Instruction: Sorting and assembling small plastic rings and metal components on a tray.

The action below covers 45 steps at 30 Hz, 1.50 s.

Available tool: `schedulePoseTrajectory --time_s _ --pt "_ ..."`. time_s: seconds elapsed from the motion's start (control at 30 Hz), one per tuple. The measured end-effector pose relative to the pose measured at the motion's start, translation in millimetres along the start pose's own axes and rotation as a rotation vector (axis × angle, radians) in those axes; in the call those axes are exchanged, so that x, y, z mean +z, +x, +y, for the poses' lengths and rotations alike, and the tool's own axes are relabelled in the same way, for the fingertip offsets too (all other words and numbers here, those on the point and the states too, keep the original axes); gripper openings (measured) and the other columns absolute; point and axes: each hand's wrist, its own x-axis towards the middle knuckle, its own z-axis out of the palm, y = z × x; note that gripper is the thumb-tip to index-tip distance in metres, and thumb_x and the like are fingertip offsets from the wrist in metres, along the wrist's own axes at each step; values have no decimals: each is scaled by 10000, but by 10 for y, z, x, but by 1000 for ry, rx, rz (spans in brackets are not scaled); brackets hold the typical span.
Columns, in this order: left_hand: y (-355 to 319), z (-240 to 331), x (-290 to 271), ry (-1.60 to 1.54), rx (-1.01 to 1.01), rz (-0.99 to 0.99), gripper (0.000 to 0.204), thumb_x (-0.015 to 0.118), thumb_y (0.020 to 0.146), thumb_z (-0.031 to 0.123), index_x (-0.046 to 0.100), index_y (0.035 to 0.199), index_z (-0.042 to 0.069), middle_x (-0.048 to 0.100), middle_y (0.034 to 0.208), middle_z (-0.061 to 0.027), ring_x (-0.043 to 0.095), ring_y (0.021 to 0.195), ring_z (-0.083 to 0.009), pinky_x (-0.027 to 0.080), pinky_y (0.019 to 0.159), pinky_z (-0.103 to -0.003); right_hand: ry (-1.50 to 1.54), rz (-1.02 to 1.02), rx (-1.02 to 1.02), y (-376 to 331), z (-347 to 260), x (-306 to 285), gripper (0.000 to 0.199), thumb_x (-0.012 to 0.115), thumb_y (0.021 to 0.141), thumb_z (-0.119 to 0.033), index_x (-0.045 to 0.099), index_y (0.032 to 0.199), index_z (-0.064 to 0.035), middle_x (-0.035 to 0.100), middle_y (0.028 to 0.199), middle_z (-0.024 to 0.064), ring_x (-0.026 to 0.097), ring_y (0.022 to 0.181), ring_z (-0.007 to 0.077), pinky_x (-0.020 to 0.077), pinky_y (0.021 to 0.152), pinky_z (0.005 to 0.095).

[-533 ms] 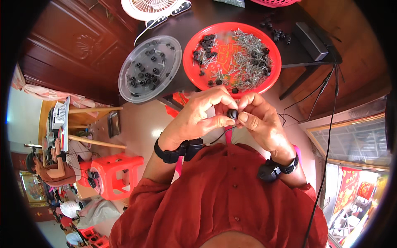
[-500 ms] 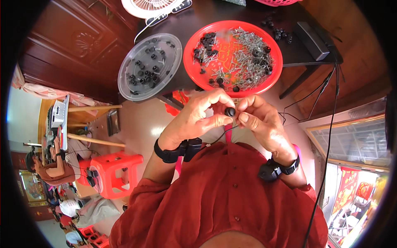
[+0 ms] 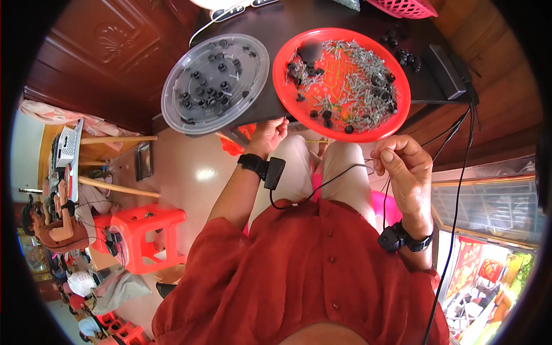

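My left hand (image 3: 269, 137) is just below the table's front edge, near the clear plastic tray (image 3: 168, 103). Its fingers are curled in, and whatever they may hold is hidden. My right hand (image 3: 406, 164) is raised in front of the red round tray (image 3: 339, 135), thumb and fingertips pressed together; I cannot make out anything between them. Thin silver screws or nails (image 3: 365, 63) lie heaped in the red tray with several small black round plastic parts (image 3: 327, 115). More of these black parts (image 3: 211, 92) are scattered in the clear tray.
A black rectangular box (image 3: 444, 72) and loose black parts (image 3: 407, 59) are at the table's right. A pink basket (image 3: 405, 8) stands behind. Black cables (image 3: 460, 190) hang on my right. To my left are a red plastic stool (image 3: 146, 236) and another person (image 3: 52, 227).
My hands have moved apart, the left toward the table edge under the clear tray, the right farther right. The black round part that was between them is no longer visible there.
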Motion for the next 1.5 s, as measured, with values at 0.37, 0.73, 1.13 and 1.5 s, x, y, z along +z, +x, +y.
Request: schedulePoseTrajectory --time_s 0.37,0.73,1.13,1.5 --pt "-686 159 631 783 83 -122 162 551 884 178 596 963 44 635 871 -20 574 764 -126 467 700 -273 -982 -117 -512 769 -156 65 212 622 728 17 623 938 -17 605 908 138 586 843 291 476 739 354" --pt "-1809 684 1317 1111 294 -895 154 601 854 107 610 958 -5 635 882 -59 588 793 -107 463 716 -263 -1163 -521 -516 1121 46 203 182 568 689 28 615 855 -29 549 811 127 554 815 316 460 701 383" --pt "-1162 922 1703 1791 1365 87 197 591 742 11 621 937 -5 590 950 -147 520 896 -325 425 805 -399 -857 -182 -489 875 -112 88 96 588 768 10 586 864 3 596 828 135 605 733 286 489 640 341" --pt "-1122 879 1814 1840 1221 84 186 591 702 -29 631 881 -3 599 853 -163 565 854 -340 444 757 -404 -421 40 -427 732 24 -103 133 590 780 63 635 895 13 624 766 76 617 706 140 486 624 246"
